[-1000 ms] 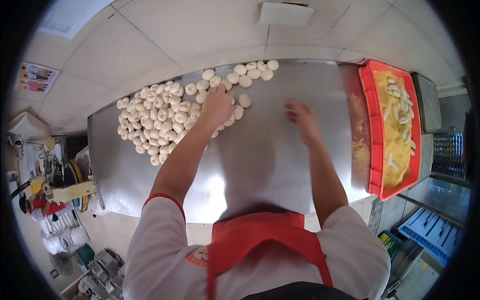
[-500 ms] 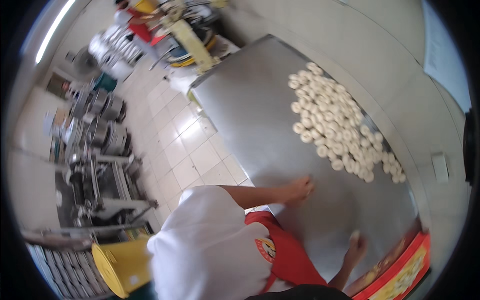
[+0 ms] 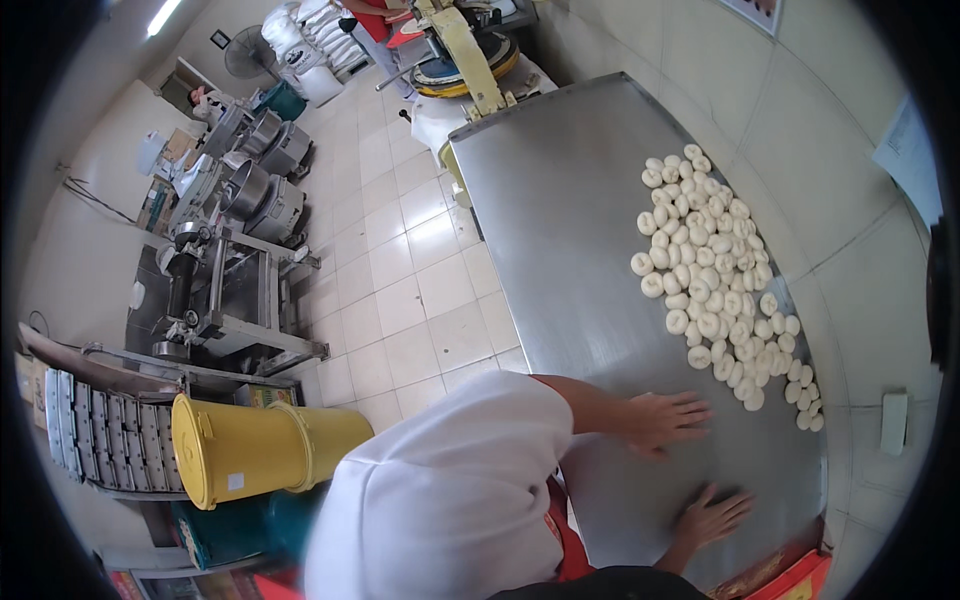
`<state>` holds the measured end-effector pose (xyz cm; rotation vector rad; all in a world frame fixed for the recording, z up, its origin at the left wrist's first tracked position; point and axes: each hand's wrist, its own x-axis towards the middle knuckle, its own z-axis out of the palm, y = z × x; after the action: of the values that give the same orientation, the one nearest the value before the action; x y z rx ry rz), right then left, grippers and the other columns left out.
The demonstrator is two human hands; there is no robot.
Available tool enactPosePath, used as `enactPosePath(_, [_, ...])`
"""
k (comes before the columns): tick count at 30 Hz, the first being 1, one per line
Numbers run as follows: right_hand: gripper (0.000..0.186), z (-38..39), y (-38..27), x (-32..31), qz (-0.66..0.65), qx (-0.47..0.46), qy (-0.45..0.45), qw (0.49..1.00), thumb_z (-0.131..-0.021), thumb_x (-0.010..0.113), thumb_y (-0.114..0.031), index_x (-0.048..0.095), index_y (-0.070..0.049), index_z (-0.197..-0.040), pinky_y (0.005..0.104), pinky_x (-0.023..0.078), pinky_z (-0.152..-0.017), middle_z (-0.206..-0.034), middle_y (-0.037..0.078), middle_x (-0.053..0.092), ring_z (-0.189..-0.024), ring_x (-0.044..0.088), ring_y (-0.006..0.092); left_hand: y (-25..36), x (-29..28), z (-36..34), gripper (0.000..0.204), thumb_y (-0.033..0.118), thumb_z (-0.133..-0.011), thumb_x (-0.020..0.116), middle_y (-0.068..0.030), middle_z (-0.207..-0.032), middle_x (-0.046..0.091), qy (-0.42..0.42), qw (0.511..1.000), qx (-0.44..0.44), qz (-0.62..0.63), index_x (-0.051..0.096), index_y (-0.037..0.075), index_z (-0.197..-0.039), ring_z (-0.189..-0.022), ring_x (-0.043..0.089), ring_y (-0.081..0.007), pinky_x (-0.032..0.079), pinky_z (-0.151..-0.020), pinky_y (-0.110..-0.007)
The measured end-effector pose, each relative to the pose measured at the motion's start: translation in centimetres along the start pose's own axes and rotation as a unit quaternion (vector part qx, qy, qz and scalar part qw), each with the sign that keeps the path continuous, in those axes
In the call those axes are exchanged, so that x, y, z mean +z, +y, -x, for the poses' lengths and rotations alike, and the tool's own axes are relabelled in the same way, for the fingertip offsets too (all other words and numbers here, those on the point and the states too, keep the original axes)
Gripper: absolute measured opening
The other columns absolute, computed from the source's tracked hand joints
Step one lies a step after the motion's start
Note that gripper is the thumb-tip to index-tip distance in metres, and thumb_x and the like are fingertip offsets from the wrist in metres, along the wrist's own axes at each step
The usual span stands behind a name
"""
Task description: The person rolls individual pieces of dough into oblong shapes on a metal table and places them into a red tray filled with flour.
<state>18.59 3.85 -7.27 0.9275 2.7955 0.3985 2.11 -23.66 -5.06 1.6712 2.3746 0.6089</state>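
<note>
While two hands (image 3: 660,422) (image 3: 708,520) spread seemingly empty fingers (image 3: 692,416), dozens of dough balls (image 3: 708,257) lie nearby.

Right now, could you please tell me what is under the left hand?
The metal table shows around the left hand; whatever lies beneath the palm cannot be seen, as the hand covers it. The visible dough balls lie apart, towards the wall.

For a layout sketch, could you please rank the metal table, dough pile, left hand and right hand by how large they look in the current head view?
1. Metal table
2. Dough pile
3. Left hand and right hand: these look too alike to rank.
</note>
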Motion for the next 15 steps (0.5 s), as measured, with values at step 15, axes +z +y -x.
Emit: enactPosePath(15, [0.067, 19.4, 3.0, -7.0, -0.102, -0.029, -0.129, 0.986, -0.103, 0.059, -0.035, 0.042, 0.0, -0.158, 0.0542, 0.035, -0.121, -0.158, 0.02, 0.048, -0.148, 0.043, 0.0436, 4.7, 3.3, 12.4, 0.054, 0.027, -0.095, 0.066, -0.0186, -0.149, 0.055, -0.092, 0.991, -0.081, -0.057, 0.056, 0.003, -0.143, -0.145, 0.046, -0.0406, 0.035, -0.12, -0.056])
